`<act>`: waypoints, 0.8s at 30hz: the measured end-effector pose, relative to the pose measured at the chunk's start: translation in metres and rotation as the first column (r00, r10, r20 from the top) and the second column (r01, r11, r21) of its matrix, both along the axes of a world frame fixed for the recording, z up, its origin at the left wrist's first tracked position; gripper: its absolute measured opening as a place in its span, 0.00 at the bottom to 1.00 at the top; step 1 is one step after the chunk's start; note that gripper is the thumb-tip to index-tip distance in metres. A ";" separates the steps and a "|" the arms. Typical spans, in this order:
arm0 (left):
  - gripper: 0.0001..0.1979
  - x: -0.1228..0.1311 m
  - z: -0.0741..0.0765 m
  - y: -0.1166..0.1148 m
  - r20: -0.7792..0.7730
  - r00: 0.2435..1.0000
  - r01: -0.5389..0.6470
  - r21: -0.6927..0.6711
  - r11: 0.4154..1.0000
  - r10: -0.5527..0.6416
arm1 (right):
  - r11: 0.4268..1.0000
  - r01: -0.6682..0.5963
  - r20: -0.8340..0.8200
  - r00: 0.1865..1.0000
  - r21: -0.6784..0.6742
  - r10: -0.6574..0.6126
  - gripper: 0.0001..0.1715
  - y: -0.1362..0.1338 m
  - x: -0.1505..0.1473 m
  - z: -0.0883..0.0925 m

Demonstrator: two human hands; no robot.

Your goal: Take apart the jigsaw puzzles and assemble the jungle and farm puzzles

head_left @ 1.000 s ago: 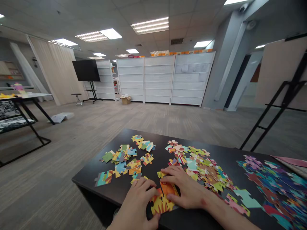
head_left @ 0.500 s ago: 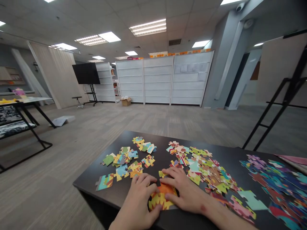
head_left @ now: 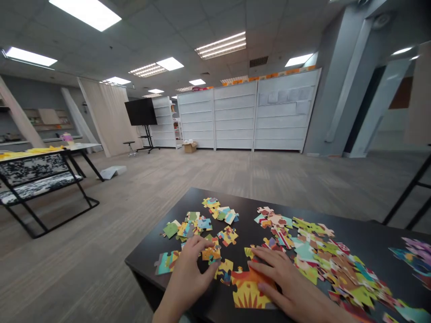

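Observation:
My left hand [head_left: 190,271] is over the left cluster of puzzle pieces, thumb and fingers apart. An orange-yellow puzzle piece [head_left: 211,254] lies between its fingertips and thumb; I cannot tell whether they touch it. My right hand [head_left: 283,278] lies flat with fingers spread on a joined section of puzzle [head_left: 248,291], orange above and yellow with brown spikes below. A loose yellow and dark blue piece [head_left: 225,271] sits just left of that section. A small yellow piece [head_left: 248,252] is by the right fingertips. The right palm hides part of the joined section.
A large heap of puzzle pieces [head_left: 336,264] spreads over the right of the black table [head_left: 247,213]. Smaller groups [head_left: 224,213] lie toward the far edge. Purple and blue pieces [head_left: 415,255] are at the far right. Another table [head_left: 84,146] and a chair [head_left: 37,172] stand left.
My left hand has left the joined section and moved left to the loose pieces. The yellow and dark blue piece now lies uncovered. My right hand stays on the section; the view has turned left.

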State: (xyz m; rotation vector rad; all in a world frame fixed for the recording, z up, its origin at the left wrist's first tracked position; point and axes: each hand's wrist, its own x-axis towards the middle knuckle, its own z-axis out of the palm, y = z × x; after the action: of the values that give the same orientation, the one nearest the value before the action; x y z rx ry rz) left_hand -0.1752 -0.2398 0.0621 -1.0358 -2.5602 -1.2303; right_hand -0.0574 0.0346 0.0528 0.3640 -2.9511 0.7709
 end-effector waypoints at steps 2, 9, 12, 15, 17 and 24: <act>0.16 0.006 -0.007 0.008 -0.012 1.000 0.011 -0.061 0.998 -0.011 | 1.000 -0.023 -0.021 1.000 -0.002 0.023 0.25 0.002 0.000 -0.003; 0.11 -0.011 -0.019 0.014 -0.051 0.999 -0.008 -0.178 0.984 -0.002 | 0.998 -0.058 -0.016 0.998 0.028 0.058 0.24 0.007 0.005 -0.003; 0.11 -0.030 -0.022 0.002 -0.041 0.998 0.034 -0.220 0.975 -0.044 | 0.998 -0.056 -0.004 0.998 0.020 0.056 0.24 0.005 0.006 0.003; 0.11 -0.047 -0.027 -0.011 -0.097 0.995 -0.013 -0.184 0.983 -0.006 | 0.998 -0.049 0.014 0.999 0.037 0.049 0.24 0.002 0.006 0.007; 0.12 -0.057 -0.029 -0.018 -0.130 0.991 -0.038 -0.145 0.989 0.019 | 0.998 -0.041 0.011 0.999 0.045 0.041 0.24 0.002 0.004 0.007; 0.15 -0.085 -0.027 -0.052 -0.204 0.973 -0.113 -0.018 0.993 0.107 | 0.999 -0.034 -0.069 0.997 0.008 0.035 0.24 0.009 0.002 -0.011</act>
State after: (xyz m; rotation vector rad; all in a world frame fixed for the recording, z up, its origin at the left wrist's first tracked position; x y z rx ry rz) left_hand -0.2600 -0.2923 0.0350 -0.9556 -2.4492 -1.0069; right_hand -0.0556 0.0438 0.0418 0.4340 -2.8914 0.7364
